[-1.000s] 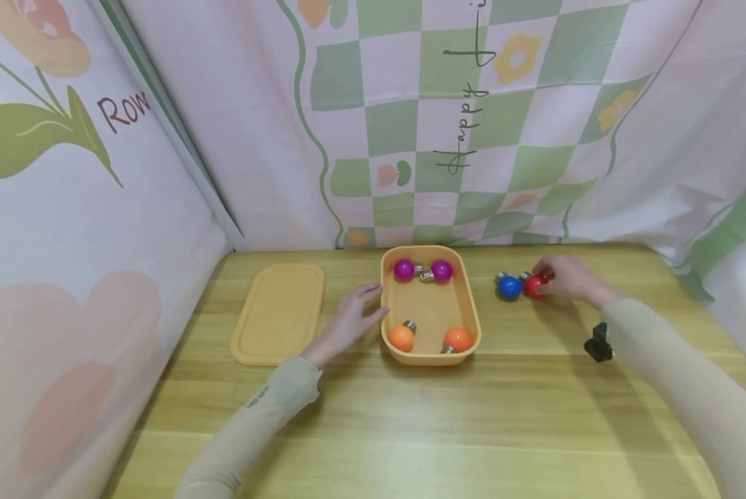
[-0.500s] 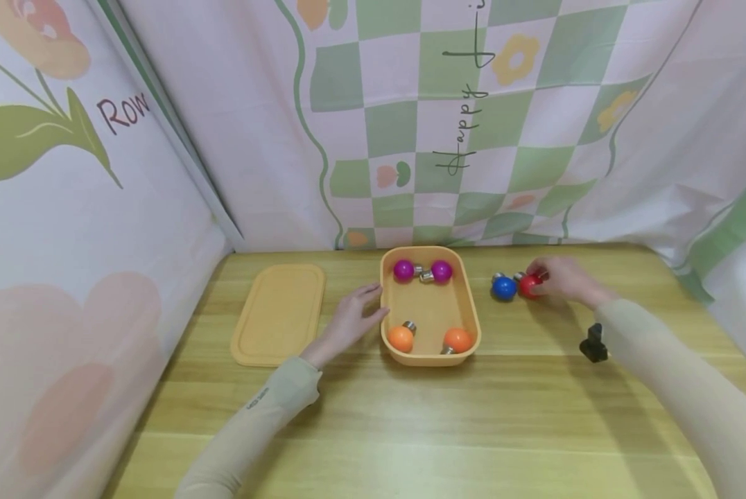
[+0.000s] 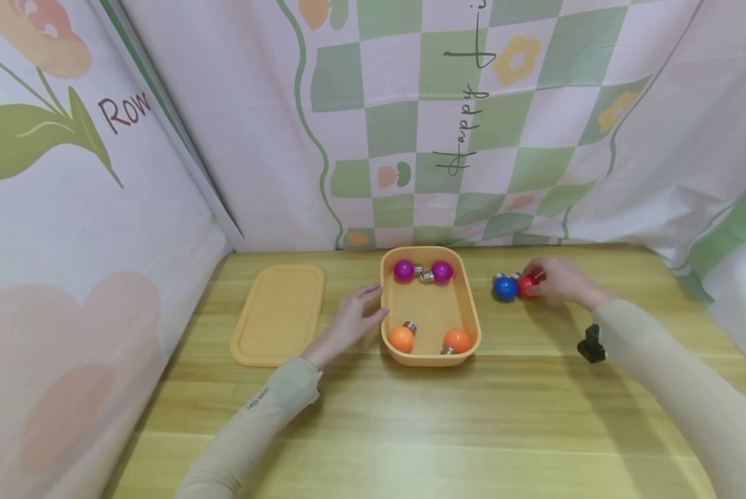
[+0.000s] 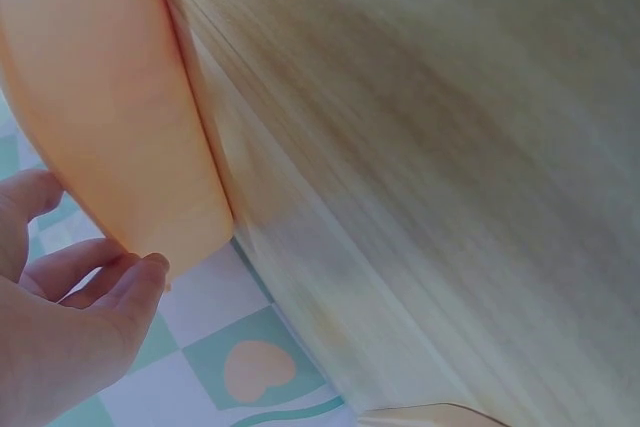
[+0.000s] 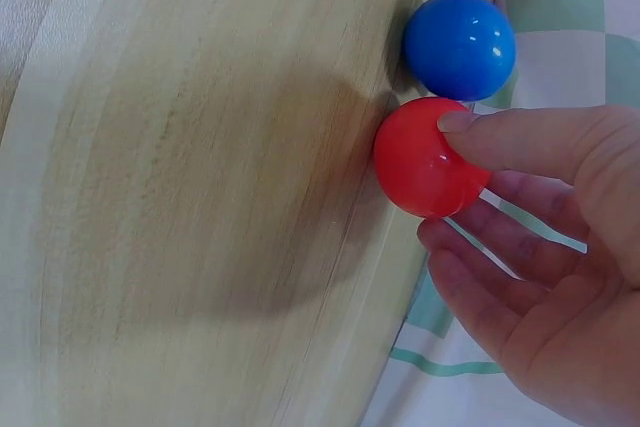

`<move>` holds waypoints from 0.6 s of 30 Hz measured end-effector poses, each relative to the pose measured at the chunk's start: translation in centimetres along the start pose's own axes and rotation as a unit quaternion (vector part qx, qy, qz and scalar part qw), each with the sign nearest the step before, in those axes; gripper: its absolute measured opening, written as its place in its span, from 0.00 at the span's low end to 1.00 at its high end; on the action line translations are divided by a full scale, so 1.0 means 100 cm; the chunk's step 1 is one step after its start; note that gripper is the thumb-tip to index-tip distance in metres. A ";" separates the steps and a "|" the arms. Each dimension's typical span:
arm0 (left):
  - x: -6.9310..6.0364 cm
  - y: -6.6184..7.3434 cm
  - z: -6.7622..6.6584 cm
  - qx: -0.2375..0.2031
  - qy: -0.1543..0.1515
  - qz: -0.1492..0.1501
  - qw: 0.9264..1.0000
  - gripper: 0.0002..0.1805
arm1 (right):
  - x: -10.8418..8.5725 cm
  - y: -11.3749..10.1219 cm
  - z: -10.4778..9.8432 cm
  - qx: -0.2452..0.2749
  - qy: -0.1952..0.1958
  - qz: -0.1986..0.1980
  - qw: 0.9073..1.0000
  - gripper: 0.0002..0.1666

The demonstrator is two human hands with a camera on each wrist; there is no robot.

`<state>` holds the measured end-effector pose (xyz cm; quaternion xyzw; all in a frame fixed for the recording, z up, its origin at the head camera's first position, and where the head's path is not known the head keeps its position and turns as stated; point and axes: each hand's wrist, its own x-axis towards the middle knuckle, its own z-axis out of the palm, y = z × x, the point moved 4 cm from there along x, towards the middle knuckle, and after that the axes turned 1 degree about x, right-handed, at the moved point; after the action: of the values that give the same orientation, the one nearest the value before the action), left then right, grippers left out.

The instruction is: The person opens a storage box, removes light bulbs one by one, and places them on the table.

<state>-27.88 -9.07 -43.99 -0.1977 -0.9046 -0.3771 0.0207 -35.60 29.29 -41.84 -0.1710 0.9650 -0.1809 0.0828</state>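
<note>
Far left: flat yellow lid [image 3: 279,314] on the wooden table [image 3: 373,430]. Next, your left hand [image 3: 347,322], thumb and fingers apart in a wide, relaxed pose, fingertips at the left wall of the yellow box [image 3: 431,360]; nothing gripped. Inside the box: one purple bulb [image 3: 404,270] at back left, a second purple bulb [image 3: 441,271] at back right, metal caps facing inward; an orange bulb [image 3: 401,339] at front left, a red-orange bulb [image 3: 458,339] at front right. Right of the box, on the table: blue bulb [image 3: 505,288], then, just beside it, red bulb [image 5: 425,159], pinched between thumb and fingers of your right hand [image 3: 563,279].
</note>
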 end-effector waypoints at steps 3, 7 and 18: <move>0.000 0.000 0.000 -0.001 0.002 0.002 1.000 0.29 | 0.001 0.001 0.001 0.002 0.000 0.000 1.000 0.24; 0.000 0.000 0.001 -0.002 0.002 0.001 1.000 0.29 | 0.000 0.002 0.002 0.005 0.003 0.000 1.000 0.24; 0.000 0.001 0.000 0.001 0.001 0.001 1.000 0.29 | -0.001 0.001 0.000 0.007 -0.002 -0.001 1.000 0.26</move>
<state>-27.82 -9.00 -43.95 -0.1984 -0.9047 -0.3764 0.0220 -35.56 29.39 -41.84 -0.1714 0.9634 -0.1872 0.0859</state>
